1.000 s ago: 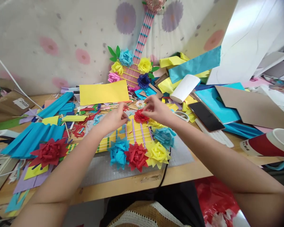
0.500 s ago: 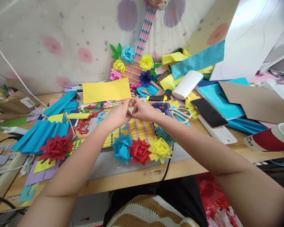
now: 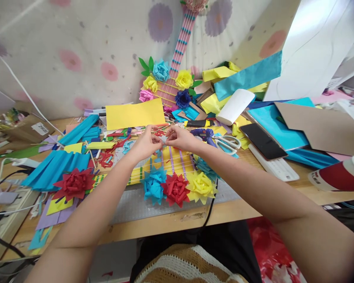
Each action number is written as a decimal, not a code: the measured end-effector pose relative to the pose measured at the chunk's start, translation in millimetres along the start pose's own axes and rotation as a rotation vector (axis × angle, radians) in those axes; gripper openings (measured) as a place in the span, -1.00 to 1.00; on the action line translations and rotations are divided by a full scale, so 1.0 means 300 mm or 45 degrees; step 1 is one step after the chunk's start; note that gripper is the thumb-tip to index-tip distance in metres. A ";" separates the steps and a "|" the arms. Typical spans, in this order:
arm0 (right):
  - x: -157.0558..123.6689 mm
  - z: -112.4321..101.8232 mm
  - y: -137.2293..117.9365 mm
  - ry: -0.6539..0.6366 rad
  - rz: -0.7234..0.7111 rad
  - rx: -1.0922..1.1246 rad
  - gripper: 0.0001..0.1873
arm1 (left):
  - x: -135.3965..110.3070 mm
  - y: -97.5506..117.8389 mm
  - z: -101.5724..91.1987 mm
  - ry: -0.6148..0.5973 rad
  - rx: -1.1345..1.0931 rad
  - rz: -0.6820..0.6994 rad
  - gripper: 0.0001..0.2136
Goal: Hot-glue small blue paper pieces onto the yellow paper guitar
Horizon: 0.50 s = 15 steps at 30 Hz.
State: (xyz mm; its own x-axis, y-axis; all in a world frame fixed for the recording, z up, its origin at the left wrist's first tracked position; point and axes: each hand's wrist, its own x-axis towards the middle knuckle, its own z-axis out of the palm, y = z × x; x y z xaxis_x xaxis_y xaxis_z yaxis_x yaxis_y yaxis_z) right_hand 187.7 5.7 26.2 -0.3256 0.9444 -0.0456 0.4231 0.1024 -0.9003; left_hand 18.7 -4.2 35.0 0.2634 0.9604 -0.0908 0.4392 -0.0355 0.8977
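My left hand (image 3: 146,143) and my right hand (image 3: 179,137) meet above the far end of a yellow paper guitar (image 3: 165,165) lying on a grey mat (image 3: 135,204). Both pinch a small pale piece (image 3: 163,139) between their fingertips; I cannot make out what it is. Blue (image 3: 152,185), red (image 3: 174,189) and yellow (image 3: 200,186) paper flowers sit along the guitar's near edge. A yellow sheet (image 3: 135,113) lies just beyond my hands.
Another flower-decked paper guitar (image 3: 177,59) leans on the wall. Scissors (image 3: 225,141), a blue glue gun (image 3: 203,133), a phone (image 3: 261,140) and a red cup (image 3: 339,175) lie to the right. Folded blue paper (image 3: 54,167), a loose red flower (image 3: 73,184) and scraps cover the left.
My right hand left the red flower on the guitar and came to the left hand. Both now pinch the small piece together; the view shifted slightly.
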 end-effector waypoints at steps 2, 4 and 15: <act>0.000 -0.013 -0.014 -0.059 -0.036 -0.154 -0.81 | 0.000 0.002 -0.007 0.017 0.098 0.044 -0.48; 0.003 -0.026 -0.030 -0.110 -0.088 -0.367 -0.85 | -0.001 0.011 -0.013 0.020 0.239 0.092 -0.47; 0.029 -0.050 -0.112 -0.126 -0.020 -0.938 -0.89 | 0.018 0.034 -0.029 -0.012 0.690 0.277 -0.48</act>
State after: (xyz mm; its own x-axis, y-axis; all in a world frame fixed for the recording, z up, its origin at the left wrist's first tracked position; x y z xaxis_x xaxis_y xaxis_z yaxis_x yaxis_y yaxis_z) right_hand 183.5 15.1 62.5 -0.3963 0.9120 -0.1057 0.8640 0.3315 -0.3790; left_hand 17.3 3.2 47.5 0.4033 0.9128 0.0646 0.7502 -0.3703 0.5478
